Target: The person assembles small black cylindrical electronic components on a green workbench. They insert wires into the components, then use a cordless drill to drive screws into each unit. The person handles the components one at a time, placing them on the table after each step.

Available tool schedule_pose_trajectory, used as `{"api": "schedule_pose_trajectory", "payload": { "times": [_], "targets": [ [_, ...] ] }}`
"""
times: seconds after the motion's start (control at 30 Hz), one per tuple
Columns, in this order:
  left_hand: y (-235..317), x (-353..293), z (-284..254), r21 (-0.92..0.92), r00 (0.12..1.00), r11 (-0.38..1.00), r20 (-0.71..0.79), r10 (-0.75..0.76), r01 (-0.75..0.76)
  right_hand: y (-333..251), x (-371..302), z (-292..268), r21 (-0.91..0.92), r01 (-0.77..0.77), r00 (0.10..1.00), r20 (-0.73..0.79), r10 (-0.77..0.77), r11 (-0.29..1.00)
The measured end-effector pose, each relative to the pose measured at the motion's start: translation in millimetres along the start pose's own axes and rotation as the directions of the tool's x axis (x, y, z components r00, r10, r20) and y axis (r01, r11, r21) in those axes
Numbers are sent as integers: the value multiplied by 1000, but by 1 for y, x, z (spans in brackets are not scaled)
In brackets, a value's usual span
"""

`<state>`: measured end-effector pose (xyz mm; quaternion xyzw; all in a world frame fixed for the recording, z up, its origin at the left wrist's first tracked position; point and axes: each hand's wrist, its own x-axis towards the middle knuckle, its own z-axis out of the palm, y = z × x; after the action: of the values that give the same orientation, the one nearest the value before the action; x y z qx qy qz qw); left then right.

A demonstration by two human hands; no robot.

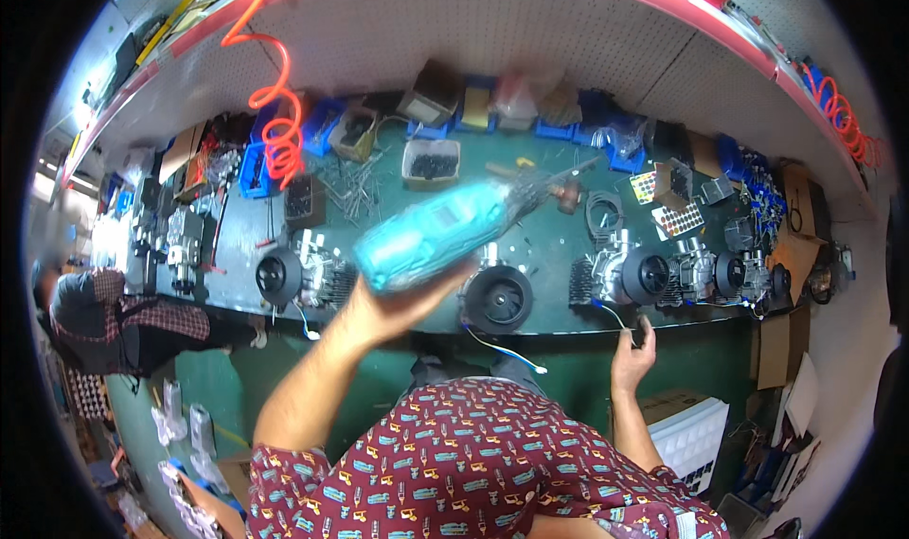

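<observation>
My left hand (402, 304) is closed round a teal electric screwdriver (434, 232), raised over the workbench. Its body looks wrapped in clear film, and its slim bit points to the far right, slightly blurred. Below it, a small engine with a black fan wheel (498, 300) stands at the bench's near edge, a wire with a white plug (540, 370) hanging from it. At the right, my right hand (632, 357) pinches the end of a thin cable (614, 315). That cable comes from another small engine (617, 272) on the bench.
More engines stand left (301, 272) and right (699, 272) along the edge. Blue bins (256, 170) and a box of dark parts (431, 160) line the back. An orange coiled hose (282, 146) hangs at left. Another person (123, 317) is at far left.
</observation>
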<state>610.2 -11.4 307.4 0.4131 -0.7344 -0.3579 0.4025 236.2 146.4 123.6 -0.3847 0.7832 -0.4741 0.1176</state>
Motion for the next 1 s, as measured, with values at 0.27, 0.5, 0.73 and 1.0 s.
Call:
{"api": "schedule_pose_trajectory", "payload": {
  "times": [0.27,0.5,0.73,1.0],
  "targets": [
    [-43,-132,-87,-160,952,940,10,-305,302,-111,-15,42,166,82,997,-25,-79,983],
    [-51,-155,-128,-247,893,865,5,-450,437,-189,27,112,205,132,862,460,-214,970],
    [-38,-174,-144,-224,903,910,-181,-390,349,-282,62,241,355,650,279,711,-645,672],
    [-21,-223,-162,-169,729,844,-436,-527,509,-327,-13,468,539,748,-208,745,-634,388]
  ]
}}
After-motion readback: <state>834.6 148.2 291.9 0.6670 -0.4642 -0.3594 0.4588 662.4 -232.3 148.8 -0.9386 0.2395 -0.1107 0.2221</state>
